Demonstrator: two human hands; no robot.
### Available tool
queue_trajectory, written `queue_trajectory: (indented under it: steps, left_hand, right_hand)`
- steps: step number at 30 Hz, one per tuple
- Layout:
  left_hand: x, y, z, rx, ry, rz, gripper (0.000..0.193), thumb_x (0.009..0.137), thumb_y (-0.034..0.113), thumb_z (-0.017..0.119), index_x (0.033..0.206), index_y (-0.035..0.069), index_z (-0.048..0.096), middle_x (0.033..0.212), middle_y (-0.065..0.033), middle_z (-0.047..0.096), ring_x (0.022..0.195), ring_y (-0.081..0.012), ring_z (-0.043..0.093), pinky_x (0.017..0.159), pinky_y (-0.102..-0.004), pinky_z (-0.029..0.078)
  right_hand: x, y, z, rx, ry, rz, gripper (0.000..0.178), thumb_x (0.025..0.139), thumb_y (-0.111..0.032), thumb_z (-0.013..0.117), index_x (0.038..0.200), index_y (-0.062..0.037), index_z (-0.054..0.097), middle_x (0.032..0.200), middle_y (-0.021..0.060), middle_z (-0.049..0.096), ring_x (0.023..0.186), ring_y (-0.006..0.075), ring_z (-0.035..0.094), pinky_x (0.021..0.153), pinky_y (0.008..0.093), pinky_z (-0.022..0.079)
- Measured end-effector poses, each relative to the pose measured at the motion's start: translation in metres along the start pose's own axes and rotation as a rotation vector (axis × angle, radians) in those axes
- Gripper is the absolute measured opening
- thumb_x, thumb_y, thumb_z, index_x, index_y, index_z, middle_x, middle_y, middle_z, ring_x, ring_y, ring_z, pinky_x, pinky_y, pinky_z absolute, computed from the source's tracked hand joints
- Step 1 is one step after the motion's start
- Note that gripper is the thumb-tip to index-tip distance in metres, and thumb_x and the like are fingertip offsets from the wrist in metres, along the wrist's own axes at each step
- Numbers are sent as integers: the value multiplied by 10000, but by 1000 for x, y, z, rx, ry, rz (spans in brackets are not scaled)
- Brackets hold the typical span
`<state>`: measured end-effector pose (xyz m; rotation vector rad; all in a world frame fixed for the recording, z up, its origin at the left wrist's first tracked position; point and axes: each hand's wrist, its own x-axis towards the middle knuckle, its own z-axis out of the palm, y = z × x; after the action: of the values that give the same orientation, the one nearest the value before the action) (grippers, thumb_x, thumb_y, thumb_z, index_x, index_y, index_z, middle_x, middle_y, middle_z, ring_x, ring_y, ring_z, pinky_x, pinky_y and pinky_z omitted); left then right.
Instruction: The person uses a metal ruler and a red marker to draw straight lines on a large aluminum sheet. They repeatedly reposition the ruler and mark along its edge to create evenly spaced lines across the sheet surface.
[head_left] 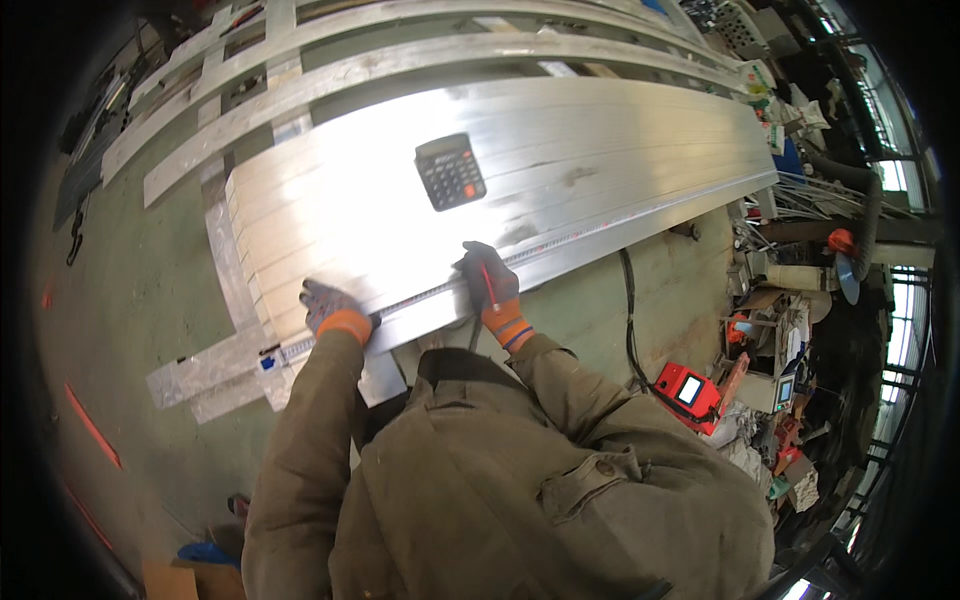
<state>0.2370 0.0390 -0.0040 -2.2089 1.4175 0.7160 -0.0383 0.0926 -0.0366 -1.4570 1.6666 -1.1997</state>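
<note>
Several long silvery metal planks (560,150) lie side by side in front of me. A tape measure (430,296) is stretched lengthwise along the planks near their close edge, its blue end (267,362) at the left. My left hand (335,308), in a grey glove with an orange cuff, rests on the planks beside the tape, fingers spread and apparently holding nothing. My right hand (490,285), gloved alike, is closed around a slim red pencil (488,284) and lies at the tape's near side. A black calculator (450,171) sits on the planks beyond my hands.
Behind the planks run long pale rails (400,62) of a slatted rack. On the floor at right stands a red machine with a screen (688,391), near a black cable (630,310). Cluttered boxes and tools (780,340) fill the right side. A red strip (92,426) lies at left.
</note>
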Motion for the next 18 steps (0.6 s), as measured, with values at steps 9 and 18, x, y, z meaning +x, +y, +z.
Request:
queue_trajectory:
  steps: [9,18]
  left_hand:
    - [-7,2,-6,184,-34,80,1431,739,672,979,1718,-115,292,1848,-278,173,1690,-456,276,1308,-459,432]
    - [-6,-15,6,91,33,141,1454,722,689,976,1718,-115,287,1842,-276,196,1682,-466,285,1329,-460,399]
  right_hand:
    - [110,40,-30,-302,144,-146,318,1082,-174,689,1391,-102,684,1323,151,731,1273,351,674,1114,449,549]
    - [101,14,-20,-355,97,-182,338,996,-53,686,1325,-110,739,1154,177,758,1069,403,714,939,507,564]
